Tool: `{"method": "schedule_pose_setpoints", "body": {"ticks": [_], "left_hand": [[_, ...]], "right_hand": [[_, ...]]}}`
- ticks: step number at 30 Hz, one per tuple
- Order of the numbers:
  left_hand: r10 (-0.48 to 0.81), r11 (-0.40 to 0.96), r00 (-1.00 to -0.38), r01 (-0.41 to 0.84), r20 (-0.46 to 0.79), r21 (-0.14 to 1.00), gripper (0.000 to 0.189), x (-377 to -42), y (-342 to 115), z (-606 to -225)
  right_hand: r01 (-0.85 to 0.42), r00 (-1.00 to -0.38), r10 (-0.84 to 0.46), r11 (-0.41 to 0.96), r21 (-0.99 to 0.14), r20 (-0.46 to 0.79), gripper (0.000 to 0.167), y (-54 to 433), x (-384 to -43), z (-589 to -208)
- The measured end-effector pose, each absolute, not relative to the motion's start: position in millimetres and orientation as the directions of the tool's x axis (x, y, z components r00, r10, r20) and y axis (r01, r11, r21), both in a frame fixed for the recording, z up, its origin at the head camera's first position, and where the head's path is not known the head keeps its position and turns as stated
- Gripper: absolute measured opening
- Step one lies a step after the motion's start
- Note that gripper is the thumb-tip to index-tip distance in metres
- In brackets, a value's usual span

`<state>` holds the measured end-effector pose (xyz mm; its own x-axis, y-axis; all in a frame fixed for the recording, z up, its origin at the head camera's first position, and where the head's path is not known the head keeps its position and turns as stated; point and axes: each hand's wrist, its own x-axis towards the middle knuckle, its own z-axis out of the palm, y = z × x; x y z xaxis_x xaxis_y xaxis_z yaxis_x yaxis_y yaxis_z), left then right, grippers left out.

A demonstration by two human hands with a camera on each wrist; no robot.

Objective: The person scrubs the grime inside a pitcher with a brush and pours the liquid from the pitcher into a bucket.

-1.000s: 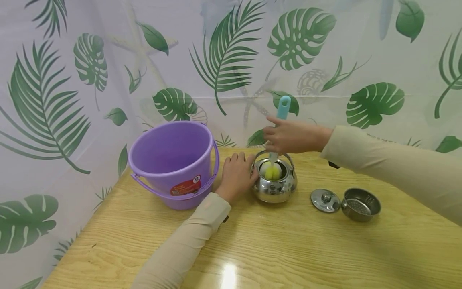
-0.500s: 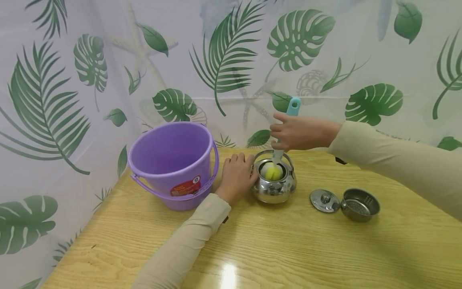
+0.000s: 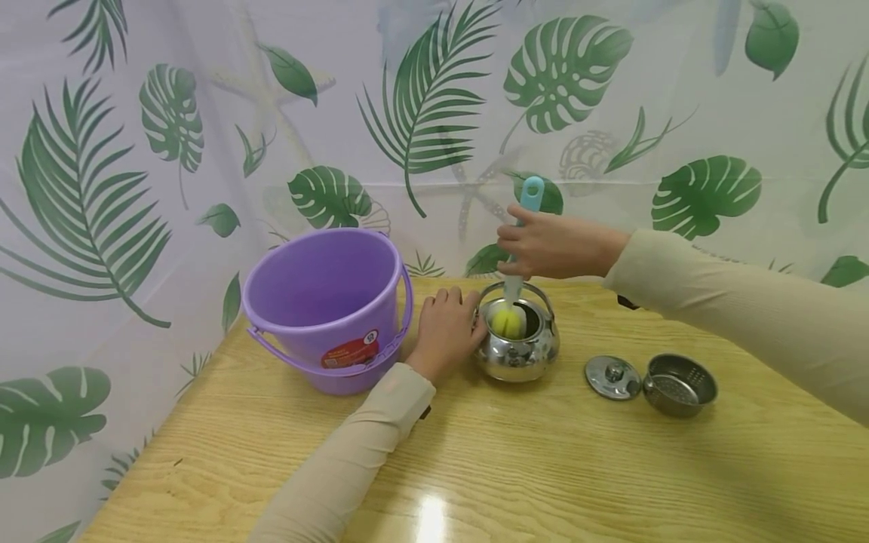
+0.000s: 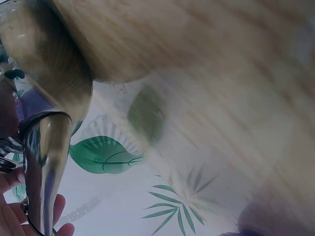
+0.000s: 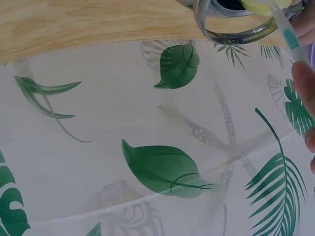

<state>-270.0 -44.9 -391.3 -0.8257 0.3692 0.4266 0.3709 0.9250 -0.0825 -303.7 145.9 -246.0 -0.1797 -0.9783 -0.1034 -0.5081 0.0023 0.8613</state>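
Observation:
A shiny metal teapot (image 3: 514, 363) stands uncovered on the wooden table, its hoop handle raised. My left hand (image 3: 446, 332) holds it at its left side; in the left wrist view, fingertips (image 4: 59, 204) show behind the spout (image 4: 47, 167). My right hand (image 3: 546, 243) grips the blue-and-white handle of a sponge brush (image 3: 532, 194). The brush's yellow-and-white sponge head (image 3: 506, 321) sits in the teapot's mouth, towards the left side of the rim. In the right wrist view, the fingers (image 5: 305, 83) on the brush are at the right edge, near the teapot handle (image 5: 231, 39).
A purple bucket (image 3: 319, 339) with a red label stands left of my left hand. Right of the teapot lie its metal lid (image 3: 612, 377) and a perforated strainer basket (image 3: 679, 386). A leaf-patterned sheet (image 3: 434, 113) hangs behind the table (image 3: 529, 467).
The brush in my right hand swung right, its handle tilting, then came back left and more upright. Its sponge head now sits further left in the teapot mouth. My left hand stayed put.

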Motion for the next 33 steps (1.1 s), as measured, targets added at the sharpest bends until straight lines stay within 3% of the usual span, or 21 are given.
{"method": "schedule_pose_setpoints", "body": {"ticks": [11, 26, 33], "left_hand": [[0.368, 0.926, -0.827, 0.367, 0.424, -0.089, 0.030, -271, -44, -392], [0.356, 0.931, -0.832, 0.357, 0.426, -0.081, 0.029, -271, -43, -392], [0.360, 0.928, -0.825, 0.364, 0.436, -0.076, 0.025, -270, -44, -393]], "right_hand": [[-0.480, -0.206, -0.974, 0.013, 0.877, -0.098, 0.033, 158, -302, -245], [-0.481, -0.122, -0.990, -0.009, 0.876, -0.077, 0.031, 157, -292, -245], [-0.521, -0.151, -0.985, 0.006, 0.853, -0.085, 0.034, 150, -287, -246]]}}
